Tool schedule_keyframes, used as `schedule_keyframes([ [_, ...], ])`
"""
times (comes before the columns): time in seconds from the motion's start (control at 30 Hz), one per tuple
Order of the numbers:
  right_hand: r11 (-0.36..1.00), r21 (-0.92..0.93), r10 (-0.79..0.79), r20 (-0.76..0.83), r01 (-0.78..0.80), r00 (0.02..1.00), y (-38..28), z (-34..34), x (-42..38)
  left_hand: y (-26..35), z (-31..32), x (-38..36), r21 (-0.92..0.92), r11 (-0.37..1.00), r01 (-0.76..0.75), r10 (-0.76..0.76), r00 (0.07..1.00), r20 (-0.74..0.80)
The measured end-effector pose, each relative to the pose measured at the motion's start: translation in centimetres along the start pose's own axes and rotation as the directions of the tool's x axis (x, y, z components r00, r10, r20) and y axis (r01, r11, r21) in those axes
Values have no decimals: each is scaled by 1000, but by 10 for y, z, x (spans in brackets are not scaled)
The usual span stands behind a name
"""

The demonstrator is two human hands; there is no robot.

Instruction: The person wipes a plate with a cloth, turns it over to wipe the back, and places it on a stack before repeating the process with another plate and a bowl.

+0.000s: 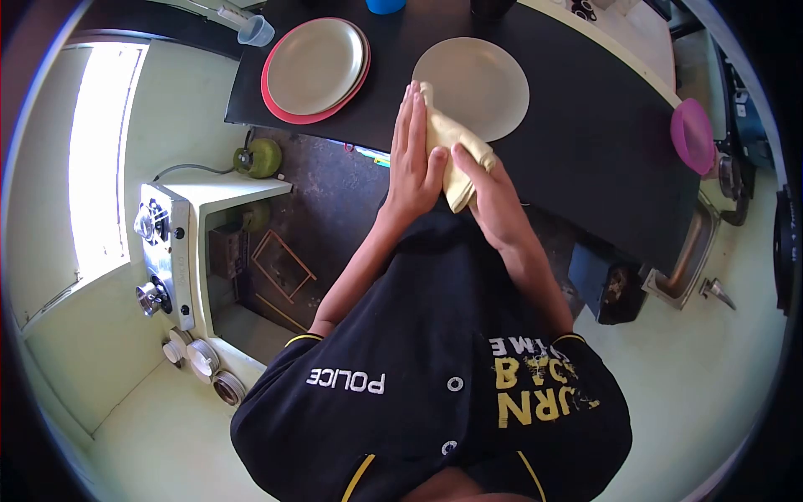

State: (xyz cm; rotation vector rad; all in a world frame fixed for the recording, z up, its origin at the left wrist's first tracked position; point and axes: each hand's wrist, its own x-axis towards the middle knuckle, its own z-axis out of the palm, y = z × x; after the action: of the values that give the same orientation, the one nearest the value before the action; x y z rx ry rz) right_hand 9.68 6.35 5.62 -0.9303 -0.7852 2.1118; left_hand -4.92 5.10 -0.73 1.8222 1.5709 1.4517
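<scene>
A folded pale yellow cloth (456,155) is pressed between my two hands, above the near edge of the dark counter. My left hand (416,159) lies flat along the cloth's left side, its fingers straight, together and pointing away from me. On the other side, my right hand (495,197) holds the cloth, with the thumb on top and the other fingers hidden. Just beyond the cloth, a large round beige plate (477,84) lies on the counter (577,134), partly covered by the cloth.
Stacked plates (316,67), beige over red, stand at the counter's left. A clear cup (256,31) and a blue cup (386,5) are at the back. Right are a pink bowl (693,136) and a sink (690,259). A stove (166,251) and green gas cylinder (258,158) stand left.
</scene>
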Motion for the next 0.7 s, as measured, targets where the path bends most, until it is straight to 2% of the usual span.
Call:
schedule_keyframes([
  [0.07,994,-28,-103,9,103,995,-4,5,-13,5,-1,-7,-14,1000,-21,20,998,-53],
  [0.1,987,-43,-155,18,155,988,-8,8,-15,8,-4,-8,28,997,70,-68,996,-65],
  [0.17,898,-298,-310,94,324,946,-18,10,-18,15,-9,-9,102,962,253,-244,965,-94],
  [0.2,798,-444,-387,143,409,911,-24,13,-18,15,-2,-10,-171,911,374,-408,877,-254],
  [0.23,666,-573,-451,201,478,869,-28,14,-19,24,-12,-6,-294,836,463,-523,834,-174],
  [0.27,352,-723,-509,386,595,770,-28,9,-11,35,-21,0,-628,571,529,-663,748,28],
  [0.3,213,-770,-454,467,602,759,-31,13,-9,49,-30,10,-825,187,533,-698,663,271],
  [0.33,224,-738,-398,528,637,751,-24,15,-5,53,-37,15,-869,-103,484,-671,612,420],
  [0.37,235,-702,-342,588,672,733,-19,17,-1,46,-36,11,-840,-307,447,-395,743,540],
  [0.43,366,-574,-372,631,732,681,-22,15,4,48,-40,17,-858,-370,357,-524,682,510],
  [0.5,415,-582,-485,509,699,711,-27,9,13,37,-47,11,-904,-298,307,-545,723,425],
  [0.53,413,-653,-573,355,635,739,-32,-1,20,31,-48,7,-924,-261,279,-552,742,381],
  [0.57,423,-713,-648,193,559,736,-37,-14,27,28,-47,4,-936,-151,317,-621,706,339],
  [0.63,276,-934,-737,-53,228,674,-38,-53,48,22,-43,1,-913,66,402,-735,638,228],
  [0.67,237,-964,-701,-83,121,709,-37,-75,55,15,-41,-3,-896,136,423,-749,636,187],
  [0.7,190,-982,-664,-118,14,738,-34,-96,61,10,-40,-6,-880,140,454,-788,589,178],
])
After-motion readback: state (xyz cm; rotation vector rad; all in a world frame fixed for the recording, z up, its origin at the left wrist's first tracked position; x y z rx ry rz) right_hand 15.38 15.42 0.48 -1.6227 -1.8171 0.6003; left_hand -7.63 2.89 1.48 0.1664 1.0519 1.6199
